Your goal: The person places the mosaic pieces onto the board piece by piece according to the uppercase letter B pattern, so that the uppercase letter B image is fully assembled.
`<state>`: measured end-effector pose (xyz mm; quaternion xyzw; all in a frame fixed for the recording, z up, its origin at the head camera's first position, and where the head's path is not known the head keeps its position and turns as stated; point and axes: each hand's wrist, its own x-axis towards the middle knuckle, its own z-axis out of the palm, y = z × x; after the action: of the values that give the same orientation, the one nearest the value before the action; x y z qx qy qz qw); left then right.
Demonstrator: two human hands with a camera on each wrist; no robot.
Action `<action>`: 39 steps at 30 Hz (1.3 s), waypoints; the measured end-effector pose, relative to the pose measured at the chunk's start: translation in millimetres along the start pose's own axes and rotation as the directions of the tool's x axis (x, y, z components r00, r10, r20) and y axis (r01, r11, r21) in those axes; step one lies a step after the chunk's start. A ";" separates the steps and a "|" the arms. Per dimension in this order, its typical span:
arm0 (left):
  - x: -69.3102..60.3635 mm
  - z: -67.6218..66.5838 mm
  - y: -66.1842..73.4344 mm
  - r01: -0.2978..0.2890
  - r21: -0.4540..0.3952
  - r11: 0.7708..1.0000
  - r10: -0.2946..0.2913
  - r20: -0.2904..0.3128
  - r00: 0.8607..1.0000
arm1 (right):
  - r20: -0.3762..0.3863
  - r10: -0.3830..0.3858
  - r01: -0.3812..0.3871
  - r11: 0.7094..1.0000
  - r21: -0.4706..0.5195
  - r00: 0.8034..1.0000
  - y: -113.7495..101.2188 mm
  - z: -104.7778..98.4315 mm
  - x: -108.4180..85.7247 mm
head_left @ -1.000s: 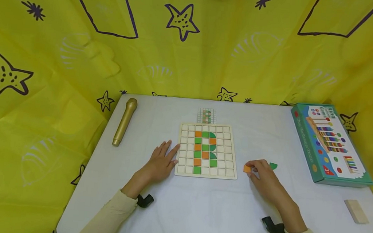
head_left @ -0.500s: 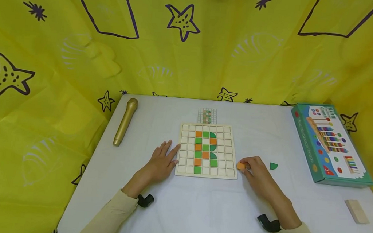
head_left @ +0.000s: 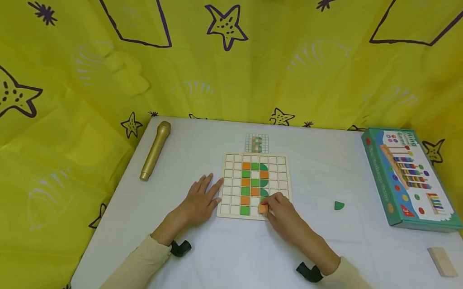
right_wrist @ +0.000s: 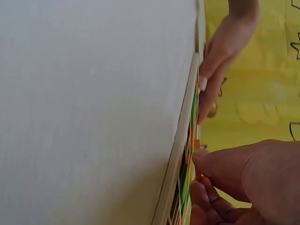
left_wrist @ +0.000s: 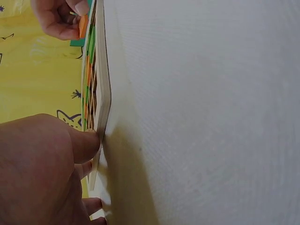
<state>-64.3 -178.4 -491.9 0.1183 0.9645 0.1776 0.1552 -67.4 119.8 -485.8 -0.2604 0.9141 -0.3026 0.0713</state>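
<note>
A wooden grid board [head_left: 281, 163] holds green and orange tiles laid out like a letter R. My right hand [head_left: 287, 217] pinches an orange square tile [head_left: 263, 208] between thumb and fingers over the lower right leg of that shape; its fingers hide part of the green square there. In the right wrist view the orange tile [right_wrist: 197, 143] stands at the board's surface, partly behind the thumb. My left hand [head_left: 199, 204] lies on the table at the board's left side, fingers spread and fairly straight, with the thumb [left_wrist: 86, 144] touching the board's edge in the left wrist view.
Behind the board lies a small card [head_left: 257, 143] printed with the same R pattern. A green quarter-round tile [head_left: 338, 206] sits to the right. Farther out are a gold microphone [head_left: 155, 151], a green game box [head_left: 412, 181] and a plain wooden block [head_left: 442, 262].
My right hand has carried the orange tile leftward from beside the board to above its lower right part. The left hand has stayed in place.
</note>
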 end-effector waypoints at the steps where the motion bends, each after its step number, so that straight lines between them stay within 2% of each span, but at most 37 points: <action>1: 0.1 0.1 0.0 0.000 -0.002 1.000 0.000 -0.001 1.000 | -0.005 -0.007 0.007 1.000 -0.012 1.000 -2.1 3.1 1.4; 6: -0.4 1.3 -0.8 -0.007 -0.014 1.000 0.007 -0.004 1.000 | -0.056 -0.044 0.041 0.998 -0.054 0.997 -10.5 13.2 4.0; 12: -0.7 2.7 -2.3 -0.022 -0.034 0.999 0.022 -0.013 1.000 | -0.093 -0.093 0.088 0.995 -0.053 0.991 -14.9 18.1 3.1; 17: -1.1 1.8 -2.4 -0.015 -0.026 1.000 0.015 -0.004 1.000 | -0.077 -0.121 0.117 0.992 -0.052 0.990 -14.8 18.1 2.1; 23: -0.5 0.1 -2.0 -0.007 0.000 1.000 0.007 -0.005 1.000 | -0.037 -0.100 0.098 0.994 -0.042 0.994 -13.5 14.7 2.6; 31: -0.6 0.4 -2.5 -0.018 -0.009 1.000 0.018 -0.021 1.000 | -0.069 -0.148 0.140 0.985 -0.102 0.987 -9.8 14.1 0.9; 34: -0.5 0.8 -2.9 -0.024 -0.011 1.000 0.024 -0.022 0.999 | -0.057 -0.116 0.110 0.989 -0.102 0.992 -6.4 8.8 -3.0; 39: 1.1 1.7 -3.6 -0.027 -0.006 1.000 0.027 -0.020 0.999 | -0.051 0.039 -0.042 0.997 -0.063 0.998 11.7 -15.8 -11.4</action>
<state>-65.3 -180.8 -495.1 0.1292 0.9638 0.1838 0.1434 -67.2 141.9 -480.2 -0.2363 0.9299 -0.2781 0.0461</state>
